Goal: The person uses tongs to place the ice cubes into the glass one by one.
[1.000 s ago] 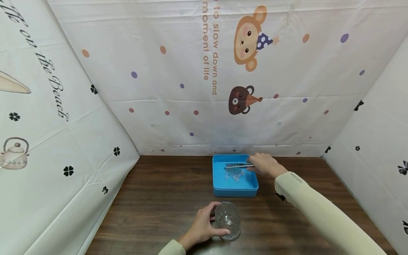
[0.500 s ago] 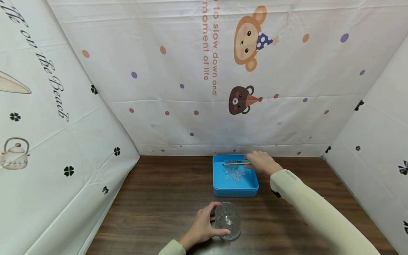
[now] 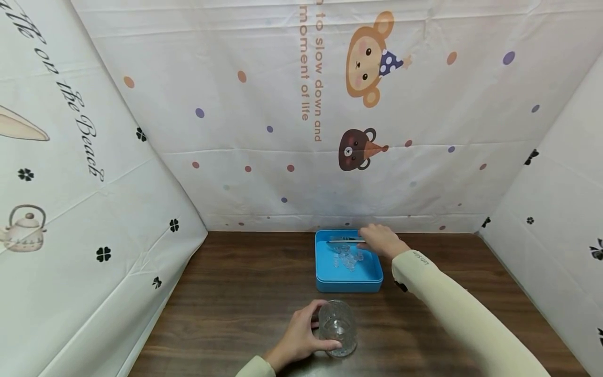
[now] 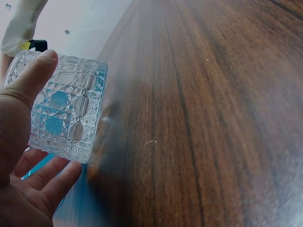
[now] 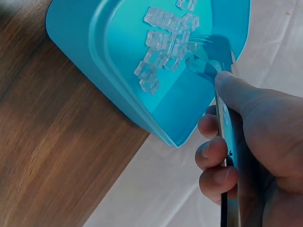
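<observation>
My left hand (image 3: 301,333) holds a clear, cut-pattern drinking glass (image 3: 340,340) on the table, thumb on the near side. The left wrist view shows the thumb across the glass (image 4: 68,106) and several fingers at its other side. In a blue plastic box (image 3: 348,286) lie several clear cubes (image 3: 347,258), like ice cubes. My right hand (image 3: 380,241) grips metal tongs (image 3: 345,241) at the box's right rim. In the right wrist view, the fork-like end of the tongs (image 5: 207,59) is inside the box beside the cubes (image 5: 158,42). Whether it touches any cube is unclear.
The dark wooden table (image 3: 235,298) meets a white printed cloth wall (image 3: 264,183) behind the box. Similar cloth stands at the left (image 3: 118,220) and right (image 3: 556,199). The box stands near the table's back edge, beyond the glass.
My right hand has shifted left and slightly away, taking the tongs with it farther over the box's back part. My left hand and the glass stay in place.
</observation>
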